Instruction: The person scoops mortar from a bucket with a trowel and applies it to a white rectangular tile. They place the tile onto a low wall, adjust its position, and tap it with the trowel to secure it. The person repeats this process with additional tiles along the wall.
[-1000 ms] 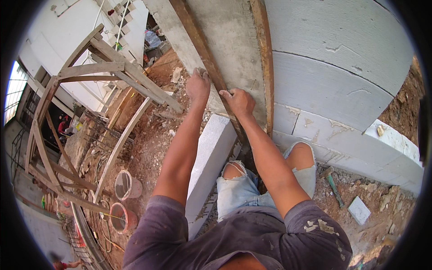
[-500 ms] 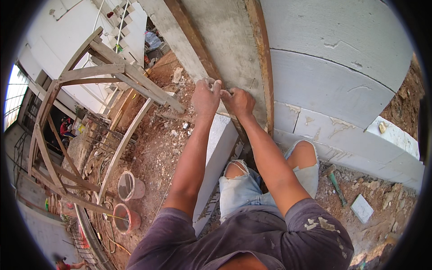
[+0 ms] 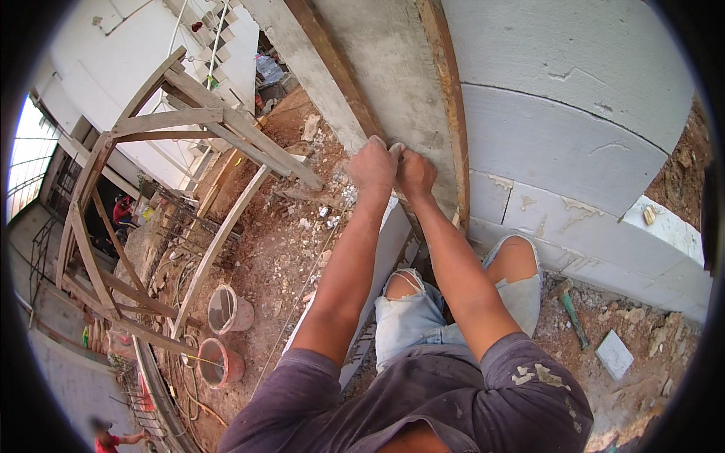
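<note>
My left hand (image 3: 372,167) and my right hand (image 3: 415,177) meet, fingers closed, against the dark wooden strip (image 3: 340,72) on a grey concrete column (image 3: 396,57). Whatever is pinched between the fingers is too small or hidden to make out. A second wooden strip (image 3: 447,98) runs up the column's right edge. Below my left forearm, a low wall of pale blocks (image 3: 387,240) extends toward me, with a thin line visible along its left side.
A block wall (image 3: 559,128) rises on the right. A green-handled hammer (image 3: 575,323) and a block offcut (image 3: 614,352) lie on rubble near my knees. Leftward stand a wooden frame (image 3: 170,117) and two buckets (image 3: 240,313), (image 3: 234,364). A person (image 3: 109,442) is at lower left.
My left hand has moved right, so both hands are now closer together at the strip. The view has shifted slightly, and more of the person at lower left shows.
</note>
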`<state>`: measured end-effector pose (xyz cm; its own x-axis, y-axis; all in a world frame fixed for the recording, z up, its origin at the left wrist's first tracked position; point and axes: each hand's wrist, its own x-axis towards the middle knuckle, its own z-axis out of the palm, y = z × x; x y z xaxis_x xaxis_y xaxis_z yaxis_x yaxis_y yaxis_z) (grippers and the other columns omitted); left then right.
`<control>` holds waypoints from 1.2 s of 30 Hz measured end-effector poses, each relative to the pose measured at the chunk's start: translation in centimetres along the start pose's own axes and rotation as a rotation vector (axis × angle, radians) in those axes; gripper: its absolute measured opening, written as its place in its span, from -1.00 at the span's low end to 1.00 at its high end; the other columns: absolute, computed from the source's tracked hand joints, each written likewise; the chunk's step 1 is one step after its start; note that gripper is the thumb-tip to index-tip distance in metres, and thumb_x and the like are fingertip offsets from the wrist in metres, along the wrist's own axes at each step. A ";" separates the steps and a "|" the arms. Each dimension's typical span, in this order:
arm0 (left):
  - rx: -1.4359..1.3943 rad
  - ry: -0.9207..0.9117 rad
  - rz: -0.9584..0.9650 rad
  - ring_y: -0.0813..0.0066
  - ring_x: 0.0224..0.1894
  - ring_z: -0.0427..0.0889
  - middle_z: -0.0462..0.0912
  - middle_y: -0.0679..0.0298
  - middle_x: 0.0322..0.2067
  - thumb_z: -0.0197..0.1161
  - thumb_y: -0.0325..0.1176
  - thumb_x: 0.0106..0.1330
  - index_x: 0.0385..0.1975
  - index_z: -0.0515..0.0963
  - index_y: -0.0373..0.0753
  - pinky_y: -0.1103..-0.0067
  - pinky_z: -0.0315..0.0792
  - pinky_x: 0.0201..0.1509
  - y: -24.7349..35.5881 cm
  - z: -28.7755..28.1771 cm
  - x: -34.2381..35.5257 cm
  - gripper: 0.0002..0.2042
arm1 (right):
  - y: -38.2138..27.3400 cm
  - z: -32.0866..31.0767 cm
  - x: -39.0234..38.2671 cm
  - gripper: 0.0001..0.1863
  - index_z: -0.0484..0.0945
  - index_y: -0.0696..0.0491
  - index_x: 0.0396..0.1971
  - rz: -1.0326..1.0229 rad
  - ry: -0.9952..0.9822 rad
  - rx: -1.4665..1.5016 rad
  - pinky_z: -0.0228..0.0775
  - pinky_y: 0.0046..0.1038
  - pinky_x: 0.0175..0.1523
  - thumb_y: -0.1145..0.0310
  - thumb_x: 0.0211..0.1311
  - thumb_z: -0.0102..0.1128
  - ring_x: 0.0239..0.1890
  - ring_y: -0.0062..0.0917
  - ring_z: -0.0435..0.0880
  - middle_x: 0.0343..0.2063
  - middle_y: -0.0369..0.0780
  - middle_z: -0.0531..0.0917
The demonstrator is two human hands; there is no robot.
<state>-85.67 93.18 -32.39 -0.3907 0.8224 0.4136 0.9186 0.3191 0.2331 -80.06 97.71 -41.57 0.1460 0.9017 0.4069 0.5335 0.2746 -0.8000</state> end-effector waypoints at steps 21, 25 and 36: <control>-0.501 -0.367 0.347 0.29 -0.56 0.52 0.56 0.23 -0.62 0.16 -0.30 0.19 -0.55 0.49 -0.27 0.41 0.39 -0.43 0.8 1.4 0.7 -0.82 | 1.7 1.7 -0.6 -0.73 0.68 -0.01 -0.48 -0.078 0.161 0.102 0.52 -0.07 -0.18 0.08 0.13 0.27 -0.33 -0.06 0.71 -0.47 -0.06 0.72; -1.032 -0.498 0.272 0.81 -0.56 0.23 0.36 0.58 -0.62 0.20 -0.38 0.25 -0.58 0.45 -0.18 0.67 0.12 -0.53 -3.1 -1.6 -2.3 -0.83 | 1.8 1.0 0.0 -0.65 0.69 -0.05 -0.48 -0.145 0.111 0.080 0.48 -0.12 -0.32 -0.06 0.12 0.30 -0.43 -0.10 0.69 -0.54 -0.09 0.70; -0.379 -0.068 0.138 0.27 -0.44 0.58 0.58 0.18 -0.56 0.21 -0.20 0.24 -0.45 0.57 -0.27 0.37 0.46 -0.28 -11.8 -1.0 7.8 -0.77 | -2.0 -2.2 -0.5 -0.51 0.75 -0.07 -0.33 0.027 -0.106 -0.010 0.48 -0.13 -0.24 -0.22 0.09 0.30 -0.34 -0.10 0.71 -0.45 -0.08 0.73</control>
<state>-99.63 95.39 -31.06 -0.2489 0.8786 0.4075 0.8702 0.0181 0.4924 -79.43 95.98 -39.19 0.0716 0.9394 0.3353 0.5389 0.2464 -0.8055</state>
